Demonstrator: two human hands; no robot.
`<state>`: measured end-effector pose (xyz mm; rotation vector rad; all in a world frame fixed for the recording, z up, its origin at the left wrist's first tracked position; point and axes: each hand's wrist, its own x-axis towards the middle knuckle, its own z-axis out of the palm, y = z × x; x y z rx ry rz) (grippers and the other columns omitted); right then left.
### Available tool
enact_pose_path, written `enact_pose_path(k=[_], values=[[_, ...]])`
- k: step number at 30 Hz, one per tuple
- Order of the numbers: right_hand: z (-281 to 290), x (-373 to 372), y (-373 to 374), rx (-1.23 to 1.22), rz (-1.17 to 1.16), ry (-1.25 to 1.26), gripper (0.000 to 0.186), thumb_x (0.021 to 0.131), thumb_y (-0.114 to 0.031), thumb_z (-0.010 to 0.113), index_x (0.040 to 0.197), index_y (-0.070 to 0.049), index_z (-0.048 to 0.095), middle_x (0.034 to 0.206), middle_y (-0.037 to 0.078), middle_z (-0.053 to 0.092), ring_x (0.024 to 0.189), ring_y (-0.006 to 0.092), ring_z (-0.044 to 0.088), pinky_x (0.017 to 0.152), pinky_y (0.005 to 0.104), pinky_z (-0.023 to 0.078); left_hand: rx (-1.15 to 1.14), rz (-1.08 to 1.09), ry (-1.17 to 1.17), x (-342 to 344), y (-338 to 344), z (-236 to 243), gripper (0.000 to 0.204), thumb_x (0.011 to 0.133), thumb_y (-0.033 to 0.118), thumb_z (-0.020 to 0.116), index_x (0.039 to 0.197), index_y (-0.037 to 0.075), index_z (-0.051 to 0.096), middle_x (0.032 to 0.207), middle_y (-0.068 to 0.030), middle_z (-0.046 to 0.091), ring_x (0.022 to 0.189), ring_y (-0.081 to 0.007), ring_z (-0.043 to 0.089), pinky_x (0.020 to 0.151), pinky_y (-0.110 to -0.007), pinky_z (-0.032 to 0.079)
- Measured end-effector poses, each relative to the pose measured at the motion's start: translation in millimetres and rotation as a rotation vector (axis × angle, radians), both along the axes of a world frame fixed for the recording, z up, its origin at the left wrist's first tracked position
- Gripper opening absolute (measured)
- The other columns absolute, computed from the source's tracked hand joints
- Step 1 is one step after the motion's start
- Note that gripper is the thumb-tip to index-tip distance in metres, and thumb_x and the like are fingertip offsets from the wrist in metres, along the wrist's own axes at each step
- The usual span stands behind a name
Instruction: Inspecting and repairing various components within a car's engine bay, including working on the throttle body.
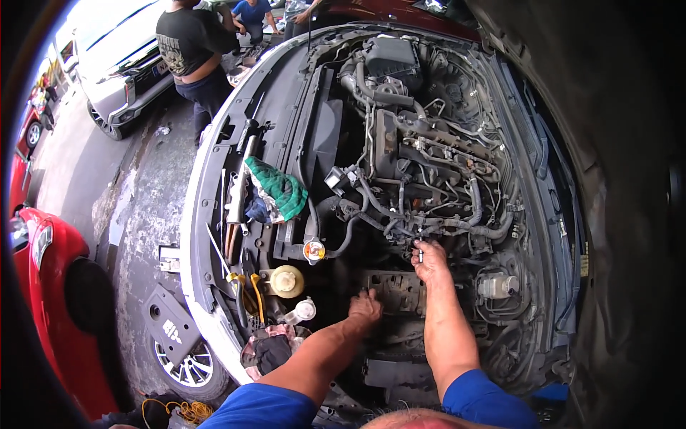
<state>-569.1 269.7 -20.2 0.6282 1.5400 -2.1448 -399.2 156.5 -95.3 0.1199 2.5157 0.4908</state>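
Both my arms reach into the open engine bay of a white car. My right hand is closed around a small, shiny metal piece, perhaps a socket or short tool, just below the hoses at the end of the engine. Lower and to its left, my left hand has its fingers curled at the left edge of a dirty metal bracket. Whatever those fingers grip is too small or hidden to name.
Along the front panel lie a green cloth, long metal tools and yellow-handled pliers. A coolant cap and a round yellowish reservoir stand left of my hands. The brake fluid reservoir is at right. Other people stand beyond.
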Motion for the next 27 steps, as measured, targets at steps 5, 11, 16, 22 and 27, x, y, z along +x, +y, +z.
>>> enact_pose_path(k=[5,11,16,22,27], values=[[-11.3,0.1,-4.2,0.148,-0.041,-0.004,0.009,0.088,-0.013,0.066,0.088,-0.012,0.057,0.073,0.000,0.058,0.058,0.0150,0.057,0.048,0.0304,0.041,0.117,0.134,0.020,-1.9,3.4,43.9,0.028,0.094,0.026,0.049,0.110,0.016,0.070,0.132,-0.0129,0.047,0.113,-0.0362,0.055,0.088,-0.049,0.051],[-12.0,-11.3,2.1,0.057,-0.011,-0.112,0.012,0.095,-0.022,0.058,0.092,-0.010,0.055,0.073,0.004,0.056,0.052,0.0132,0.048,0.042,0.0261,0.035,0.503,0.081,0.291,16.4,-21.0,110.8,0.021,0.084,0.015,0.058,0.100,0.003,0.062,0.108,-0.0183,0.055,0.100,-0.0398,0.062,0.085,-0.046,0.052],[-16.1,-9.7,-4.6,0.118,-0.035,0.025,0.018,0.088,-0.005,0.065,0.097,-0.011,0.050,0.073,0.003,0.054,0.051,0.0126,0.048,0.042,0.0249,0.035,0.991,0.085,0.722,48.1,-100.0,177.6,0.034,0.069,0.002,0.070,0.101,0.001,0.058,0.105,-0.0159,0.057,0.093,-0.0356,0.062,0.082,-0.042,0.052],[-20.8,-8.6,0.9,0.115,-0.031,-0.116,0.018,0.097,-0.030,0.057,0.097,-0.012,0.056,0.077,0.002,0.061,0.058,0.0154,0.055,0.049,0.0298,0.041,2.099,0.714,0.735,85.8,-185.2,210.0,0.034,0.087,-0.001,0.065,0.116,0.008,0.051,0.126,-0.0105,0.057,0.100,-0.0262,0.065,0.083,-0.040,0.056],[-27.4,-10.2,8.7,0.074,-0.035,-0.047,0.013,0.090,-0.011,0.064,0.092,-0.010,0.051,0.073,0.003,0.051,0.053,0.0126,0.048,0.042,0.0254,0.034,2.031,1.169,0.689,113.6,-265.9,215.1,0.035,0.086,0.006,0.066,0.119,0.009,0.052,0.128,-0.0143,0.057,0.091,-0.0233,0.065,0.068,-0.035,0.055]])
